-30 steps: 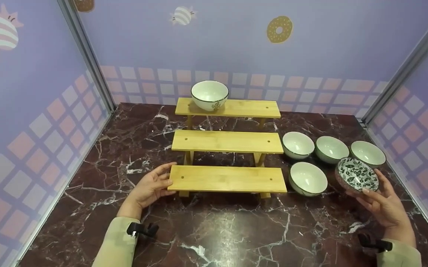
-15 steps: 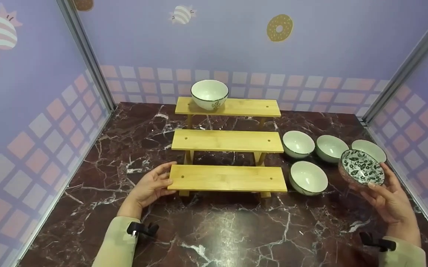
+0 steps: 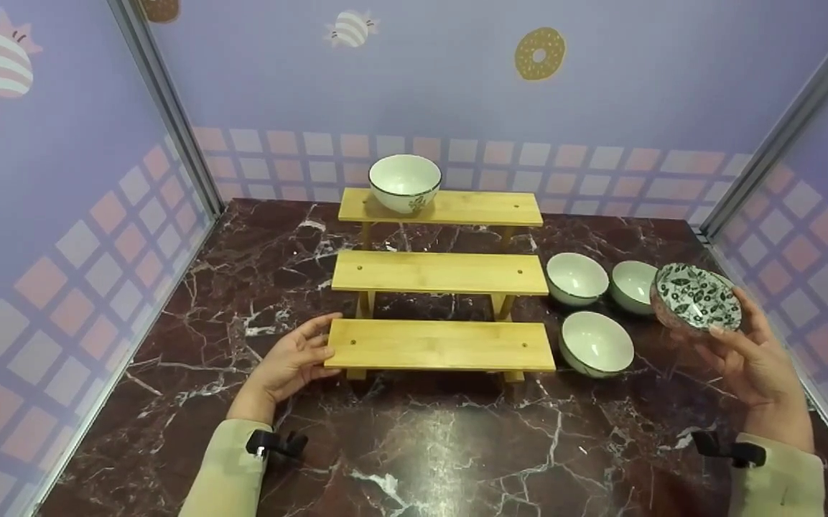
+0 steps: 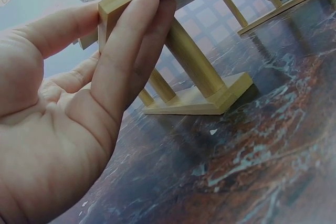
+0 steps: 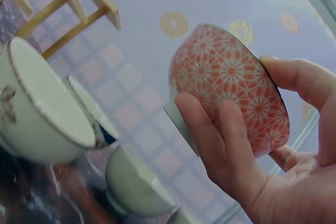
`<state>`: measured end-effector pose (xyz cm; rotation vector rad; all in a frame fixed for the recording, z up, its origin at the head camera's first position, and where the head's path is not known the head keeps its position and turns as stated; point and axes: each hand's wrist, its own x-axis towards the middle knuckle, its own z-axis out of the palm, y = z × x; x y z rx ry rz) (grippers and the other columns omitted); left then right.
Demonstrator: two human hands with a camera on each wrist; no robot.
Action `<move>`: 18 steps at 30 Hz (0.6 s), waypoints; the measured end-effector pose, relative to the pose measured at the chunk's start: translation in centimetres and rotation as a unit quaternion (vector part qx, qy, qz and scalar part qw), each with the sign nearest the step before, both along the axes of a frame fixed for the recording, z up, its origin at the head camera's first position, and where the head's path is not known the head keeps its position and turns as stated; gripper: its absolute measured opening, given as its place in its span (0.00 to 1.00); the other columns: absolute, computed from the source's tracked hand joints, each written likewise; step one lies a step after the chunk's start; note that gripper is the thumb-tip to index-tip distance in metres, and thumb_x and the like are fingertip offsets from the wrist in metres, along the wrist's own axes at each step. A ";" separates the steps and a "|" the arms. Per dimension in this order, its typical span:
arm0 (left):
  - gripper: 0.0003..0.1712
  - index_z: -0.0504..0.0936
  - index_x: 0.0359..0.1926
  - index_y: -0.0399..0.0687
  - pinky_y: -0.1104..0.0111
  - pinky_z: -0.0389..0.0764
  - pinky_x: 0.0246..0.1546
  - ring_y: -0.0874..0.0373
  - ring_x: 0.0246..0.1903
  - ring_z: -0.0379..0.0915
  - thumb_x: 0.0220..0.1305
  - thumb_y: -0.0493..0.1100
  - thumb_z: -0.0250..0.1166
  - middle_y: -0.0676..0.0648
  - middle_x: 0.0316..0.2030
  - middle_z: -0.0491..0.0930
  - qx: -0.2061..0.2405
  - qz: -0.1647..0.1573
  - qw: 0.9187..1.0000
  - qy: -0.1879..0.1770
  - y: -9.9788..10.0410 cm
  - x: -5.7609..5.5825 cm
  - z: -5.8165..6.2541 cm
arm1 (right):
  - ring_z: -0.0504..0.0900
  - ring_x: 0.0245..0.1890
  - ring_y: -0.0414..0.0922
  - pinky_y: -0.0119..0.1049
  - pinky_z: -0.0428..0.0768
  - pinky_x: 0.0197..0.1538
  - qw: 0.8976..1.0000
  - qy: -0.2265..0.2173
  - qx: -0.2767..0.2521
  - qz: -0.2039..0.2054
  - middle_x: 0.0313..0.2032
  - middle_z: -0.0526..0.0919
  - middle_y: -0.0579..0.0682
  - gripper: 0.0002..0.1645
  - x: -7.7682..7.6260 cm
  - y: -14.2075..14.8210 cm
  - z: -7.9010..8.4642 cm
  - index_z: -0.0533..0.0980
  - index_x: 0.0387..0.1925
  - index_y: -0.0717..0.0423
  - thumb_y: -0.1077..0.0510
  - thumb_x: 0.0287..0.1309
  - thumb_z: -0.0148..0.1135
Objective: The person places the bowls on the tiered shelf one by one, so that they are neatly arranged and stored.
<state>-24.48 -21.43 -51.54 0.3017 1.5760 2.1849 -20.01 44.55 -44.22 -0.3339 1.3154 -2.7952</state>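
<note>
My right hand (image 3: 762,366) holds a small bowl (image 3: 699,298) by its side, thumb at the rim and fingers underneath. Inside it shows a black-and-white floral pattern; the outside, in the right wrist view, is red with white flower shapes above a pale foot. The bowl is tilted in the air. With my left hand (image 3: 299,362) I grip the left end of the lowest board of a three-step bamboo rack (image 3: 441,345). In the left wrist view, fingers (image 4: 128,45) reach under that board, close to a round leg (image 4: 194,61).
A white bowl (image 3: 405,184) with a dark rim stands left on the top step. Right of the rack, on the dark marbled table (image 3: 442,445), sit more white bowls (image 3: 577,280), one nearer the front (image 3: 597,345). Patterned walls (image 3: 457,86) enclose the table.
My right hand has lifted the patterned bowl up and away from me, so it now covers the white bowl at the far right. The left hand stays where it was.
</note>
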 end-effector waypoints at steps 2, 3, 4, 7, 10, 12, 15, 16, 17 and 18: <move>0.42 0.48 0.81 0.38 0.67 0.91 0.43 0.56 0.44 0.87 0.73 0.28 0.58 0.49 0.57 0.80 0.001 0.000 1.000 -0.002 0.0 0.0 0.0 | 0.90 0.43 0.59 0.41 0.91 0.48 1.000 0.003 -0.012 0.015 0.56 0.77 0.57 0.42 -0.3 -0.3 0.7 0.58 0.74 0.38 0.79 0.71 0.37; 0.43 0.47 0.81 0.38 0.67 0.91 0.43 0.56 0.44 0.87 0.73 0.28 0.58 0.49 0.57 0.80 0.002 0.000 1.000 -0.003 0.0 0.0 0.0 | 0.90 0.44 0.61 0.42 0.91 0.49 1.000 0.005 -0.016 0.021 0.56 0.77 0.58 0.42 -0.5 -0.5 1.0 0.57 0.75 0.38 0.79 0.72 0.37; 0.43 0.47 0.81 0.38 0.67 0.91 0.43 0.56 0.44 0.87 0.73 0.28 0.58 0.49 0.57 0.80 0.003 0.000 1.000 -0.003 0.0 0.0 0.0 | 0.90 0.44 0.62 0.41 0.91 0.49 1.000 0.005 -0.014 0.024 0.56 0.78 0.59 0.42 -0.7 -0.6 1.4 0.58 0.74 0.38 0.79 0.72 0.37; 0.43 0.48 0.81 0.38 0.67 0.91 0.43 0.56 0.44 0.87 0.73 0.28 0.58 0.49 0.58 0.80 0.004 0.000 1.000 -0.003 0.0 0.1 0.1 | 0.89 0.45 0.64 0.41 0.91 0.49 1.000 0.003 -0.010 0.027 0.57 0.79 0.59 0.41 -1.2 -1.2 2.4 0.60 0.74 0.38 0.78 0.72 0.38; 0.43 0.48 0.81 0.39 0.68 0.91 0.43 0.56 0.44 0.87 0.72 0.28 0.59 0.49 0.58 0.80 0.004 0.001 1.000 0.000 0.0 0.1 0.1 | 0.90 0.44 0.62 0.41 0.90 0.50 1.000 -0.009 -0.003 0.019 0.57 0.78 0.56 0.39 -1.8 -2.0 3.5 0.65 0.72 0.39 0.78 0.72 0.40; 0.43 0.48 0.81 0.39 0.68 0.91 0.43 0.56 0.44 0.87 0.72 0.28 0.59 0.49 0.57 0.80 0.005 0.002 1.000 -0.001 -0.1 0.1 0.1 | 0.90 0.45 0.60 0.42 0.90 0.52 1.000 -0.016 0.003 0.018 0.58 0.77 0.55 0.39 -2.4 -2.6 4.2 0.66 0.71 0.38 0.78 0.72 0.42; 0.43 0.48 0.81 0.39 0.67 0.91 0.43 0.56 0.44 0.87 0.72 0.28 0.58 0.49 0.57 0.81 0.009 0.001 1.000 -0.003 0.0 0.1 0.2 | 0.90 0.45 0.55 0.40 0.90 0.50 0.999 -0.021 0.025 0.014 0.59 0.75 0.52 0.39 -3.2 -3.7 5.0 0.65 0.72 0.38 0.77 0.71 0.44; 0.43 0.48 0.81 0.38 0.67 0.91 0.43 0.56 0.44 0.87 0.72 0.28 0.58 0.49 0.57 0.81 0.010 0.000 1.000 -0.002 0.0 0.1 0.2 | 0.90 0.45 0.54 0.39 0.90 0.50 0.999 -0.020 0.034 0.014 0.59 0.75 0.51 0.39 -3.5 -4.0 5.3 0.63 0.72 0.37 0.77 0.72 0.45; 0.43 0.48 0.81 0.38 0.67 0.91 0.43 0.56 0.44 0.87 0.72 0.28 0.58 0.49 0.57 0.81 0.010 -0.001 1.000 -0.003 0.0 0.1 0.2 | 0.90 0.45 0.53 0.38 0.90 0.49 0.999 -0.019 0.042 0.015 0.59 0.74 0.51 0.40 -3.7 -4.4 5.6 0.61 0.73 0.37 0.76 0.72 0.45; 0.43 0.48 0.81 0.39 0.67 0.91 0.43 0.56 0.44 0.87 0.72 0.28 0.58 0.49 0.57 0.80 0.010 -0.001 1.000 -0.002 0.0 0.1 0.2 | 0.90 0.45 0.53 0.38 0.90 0.49 0.999 -0.019 0.045 0.017 0.59 0.74 0.51 0.40 -4.0 -4.7 5.8 0.58 0.74 0.36 0.76 0.72 0.45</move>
